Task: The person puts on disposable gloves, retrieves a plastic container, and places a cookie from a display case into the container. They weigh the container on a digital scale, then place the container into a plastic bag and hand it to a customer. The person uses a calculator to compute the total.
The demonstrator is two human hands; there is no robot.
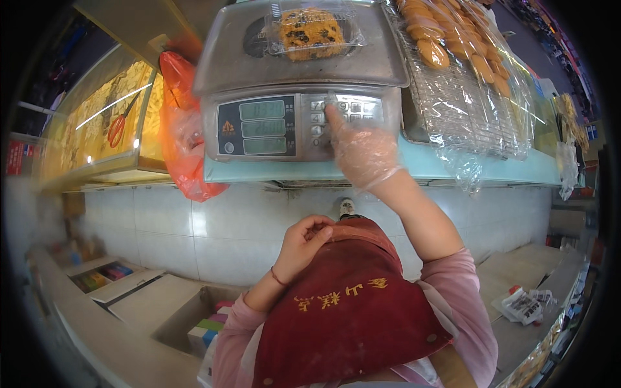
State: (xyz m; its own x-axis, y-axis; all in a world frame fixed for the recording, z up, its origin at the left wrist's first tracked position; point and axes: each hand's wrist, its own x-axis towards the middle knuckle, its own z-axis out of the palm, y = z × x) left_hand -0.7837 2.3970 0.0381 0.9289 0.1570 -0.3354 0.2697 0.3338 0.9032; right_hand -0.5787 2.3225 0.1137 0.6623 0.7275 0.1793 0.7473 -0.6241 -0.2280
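Observation:
My right hand point(361, 150), in a clear plastic glove, reaches over the keypad point(359, 114) of an electronic scale point(303, 155). Its index finger is stretched out at the upper number keys, and I see nothing held in it. On the scale's metal pan point(233, 63) sits a clear plastic clamshell box point(356, 36) around a golden baked piece point(310, 36) with dark bits. My bare left hand point(303, 242) is curled at the folded edge of my dark red apron point(359, 320). Whether it grips the cloth is hard to see.
An orange plastic bag point(182, 140) hangs left of the scale, beside a glass case point(106, 116) with red-handled scissors point(116, 128). To the right, a wire rack point(461, 116) bears several pastries point(432, 51) under clear film. Behind me, a cabinet top point(150, 300) holds small boxes point(206, 334).

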